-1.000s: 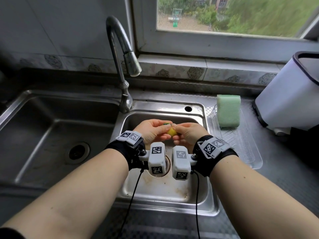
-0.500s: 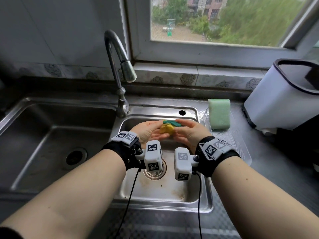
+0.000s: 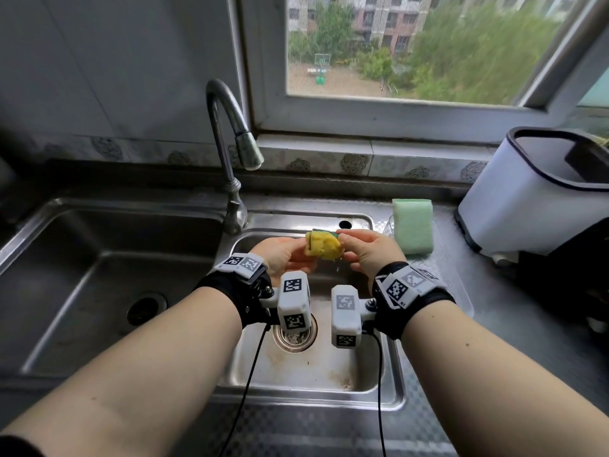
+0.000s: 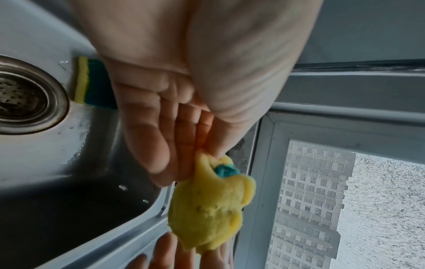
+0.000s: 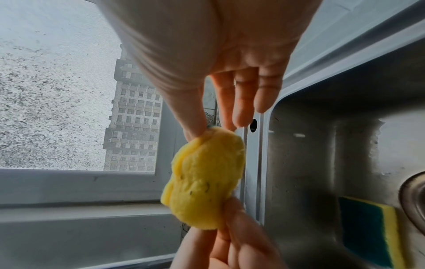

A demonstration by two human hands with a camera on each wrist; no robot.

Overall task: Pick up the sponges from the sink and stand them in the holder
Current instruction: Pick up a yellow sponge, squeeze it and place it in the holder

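Observation:
A yellow sponge with a green scouring side is squashed between both hands above the small sink basin. My left hand pinches its left end and my right hand pinches its right end. Water drips from it. A second yellow-and-green sponge lies flat on the basin floor near the drain, hidden in the head view. A pale green sponge stands upright in the clear plastic holder right of the basin.
The faucet arches over the basin's back left corner. A large empty basin lies to the left. A white bin stands at the right against the window sill. Wrist camera cables hang over the front edge.
Both hands have lifted the yellow sponge up from low in the basin to above its back rim; more of the crumpled sponge shows between them.

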